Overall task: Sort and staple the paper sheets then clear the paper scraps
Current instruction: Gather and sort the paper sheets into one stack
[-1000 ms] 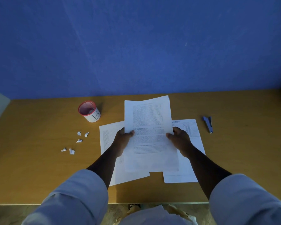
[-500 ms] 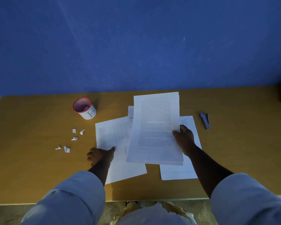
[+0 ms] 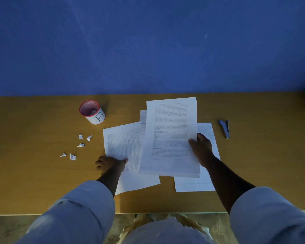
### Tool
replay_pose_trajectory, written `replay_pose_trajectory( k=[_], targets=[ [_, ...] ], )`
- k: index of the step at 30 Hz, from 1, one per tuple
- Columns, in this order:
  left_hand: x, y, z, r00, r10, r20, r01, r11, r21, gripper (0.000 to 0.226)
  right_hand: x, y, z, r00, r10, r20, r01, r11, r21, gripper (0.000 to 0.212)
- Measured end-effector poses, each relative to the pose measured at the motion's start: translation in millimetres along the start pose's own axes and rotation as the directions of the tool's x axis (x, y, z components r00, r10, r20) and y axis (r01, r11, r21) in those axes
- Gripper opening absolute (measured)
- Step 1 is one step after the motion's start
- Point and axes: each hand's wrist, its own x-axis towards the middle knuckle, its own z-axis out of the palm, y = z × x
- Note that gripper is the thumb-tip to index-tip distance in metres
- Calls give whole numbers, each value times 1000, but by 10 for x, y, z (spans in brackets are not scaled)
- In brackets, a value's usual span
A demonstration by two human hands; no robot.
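Observation:
My right hand (image 3: 201, 148) grips the right edge of a thin stack of text sheets (image 3: 169, 138), held just above the desk centre. My left hand (image 3: 110, 164) rests on the left edge of a sheet printed with a table (image 3: 123, 145), thumb on the paper, fingers curled at its edge. Another sheet (image 3: 206, 182) lies flat under the right side of the stack, and a further one (image 3: 143, 117) peeks out behind. Several torn paper scraps (image 3: 80, 145) lie scattered to the left. A blue stapler (image 3: 224, 128) lies to the right of the papers.
A white cup with a red rim and the letter B (image 3: 92, 111) stands left of the papers near the back. The wooden desk (image 3: 33, 173) meets a blue wall behind. Its front edge runs just above my sleeves.
My left hand let go of the stack and dropped onto the table sheet at the left. The stack, held by my right hand alone, shifted slightly right.

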Motion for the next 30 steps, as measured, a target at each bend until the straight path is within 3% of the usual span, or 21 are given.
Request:
replay_pose_trajectory(
  k=[5, 11, 14, 17, 22, 30],
  targets=[
    [69, -22, 18, 1000, 2, 23, -1, 999, -38, 121, 16, 2, -16, 1000, 3, -14, -3, 1000, -14, 22],
    [31, 2, -115, 992, 68, -110, -73, 997, -41, 51, 34, -2, -21, 1000, 8, -20, -9, 1000, -15, 20],
    [-31, 52, -222, 967, 203, -157, -214, 975, -58, 34, 29, 3, -3, 1000, 20, -14, -21, 1000, -13, 21],
    [-65, 99, -347, 923, 329, -201, -356, 927, -119, 28, 27, 5, 24, 999, 45, -13, -46, 999, -28, 27],
    [-41, 200, -540, 808, 510, -295, -531, 848, 11, 30, 56, 8, 47, 996, 82, -24, -83, 994, -64, 34],
    [31, 346, -919, 688, 548, -476, -629, 777, -15, 31, 78, -21, 5, 993, 103, -60, -107, 991, -80, 34]
  ],
)
